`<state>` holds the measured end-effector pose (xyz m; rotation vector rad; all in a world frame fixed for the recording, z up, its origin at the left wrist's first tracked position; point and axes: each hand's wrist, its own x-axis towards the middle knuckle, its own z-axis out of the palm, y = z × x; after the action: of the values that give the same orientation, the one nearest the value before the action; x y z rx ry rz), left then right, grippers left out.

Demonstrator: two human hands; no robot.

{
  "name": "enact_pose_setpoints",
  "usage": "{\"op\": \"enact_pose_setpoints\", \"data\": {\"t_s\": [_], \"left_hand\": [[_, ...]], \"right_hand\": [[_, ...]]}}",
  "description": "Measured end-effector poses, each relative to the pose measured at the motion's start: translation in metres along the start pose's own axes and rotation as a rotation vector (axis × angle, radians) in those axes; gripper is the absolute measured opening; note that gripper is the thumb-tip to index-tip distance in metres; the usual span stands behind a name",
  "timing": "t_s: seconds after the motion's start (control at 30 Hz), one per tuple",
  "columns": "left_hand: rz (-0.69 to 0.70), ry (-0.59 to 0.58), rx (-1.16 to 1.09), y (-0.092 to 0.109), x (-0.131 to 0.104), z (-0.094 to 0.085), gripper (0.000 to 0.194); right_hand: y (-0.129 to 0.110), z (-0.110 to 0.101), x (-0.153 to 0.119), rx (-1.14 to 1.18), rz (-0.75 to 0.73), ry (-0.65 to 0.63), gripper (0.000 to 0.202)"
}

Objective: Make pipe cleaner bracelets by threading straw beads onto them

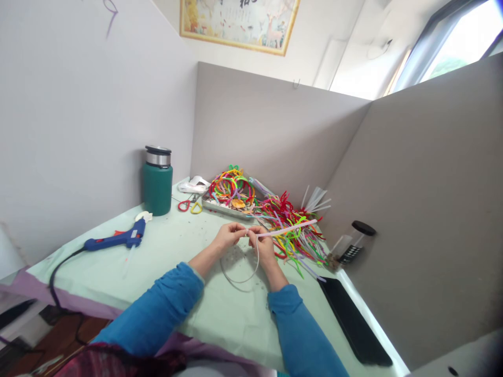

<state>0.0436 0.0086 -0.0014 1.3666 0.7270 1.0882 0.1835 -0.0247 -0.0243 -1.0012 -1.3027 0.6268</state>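
Near the middle of the table, my left hand (228,235) and my right hand (262,243) meet with fingertips pinched together. A pale pink pipe cleaner (291,228) runs out from the pinch to the right, over my right hand. Below the hands hangs a thin whitish hoop (240,283), its upper end at the fingers. Both hands are closed at the spot where hoop and pipe cleaner meet. My fingers cover the joint itself, so how the two are attached cannot be seen.
Colourful pipe cleaners (285,209) lie heaped at the back right, beside a tray (226,209) of coloured loops. A blue glue gun (118,240) with its cord lies left, near a green bottle (157,188). A black flat case (353,319) and a clear jar (356,243) are right.
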Motion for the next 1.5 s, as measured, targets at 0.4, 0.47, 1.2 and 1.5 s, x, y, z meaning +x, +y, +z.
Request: {"op": "enact_pose_setpoints", "data": {"t_s": [0.4,0.47,1.2,1.5], "left_hand": [[0.031,-0.009,-0.039,0.0,-0.001,0.003,0.039],[0.023,-0.019,-0.034,0.002,-0.002,0.002,0.037],[-0.008,-0.051,0.03,0.005,0.001,-0.004,0.045],[-0.039,0.031,0.155,-0.003,0.008,-0.009,0.032]], "right_hand": [[-0.005,0.002,-0.002,-0.055,-0.016,0.039,0.018],[-0.006,0.002,-0.002,-0.048,-0.013,0.036,0.018],[0.0,-0.003,0.004,0.099,0.337,-0.05,0.047],[-0.009,-0.003,0.0,0.159,0.309,-0.088,0.041]]}}
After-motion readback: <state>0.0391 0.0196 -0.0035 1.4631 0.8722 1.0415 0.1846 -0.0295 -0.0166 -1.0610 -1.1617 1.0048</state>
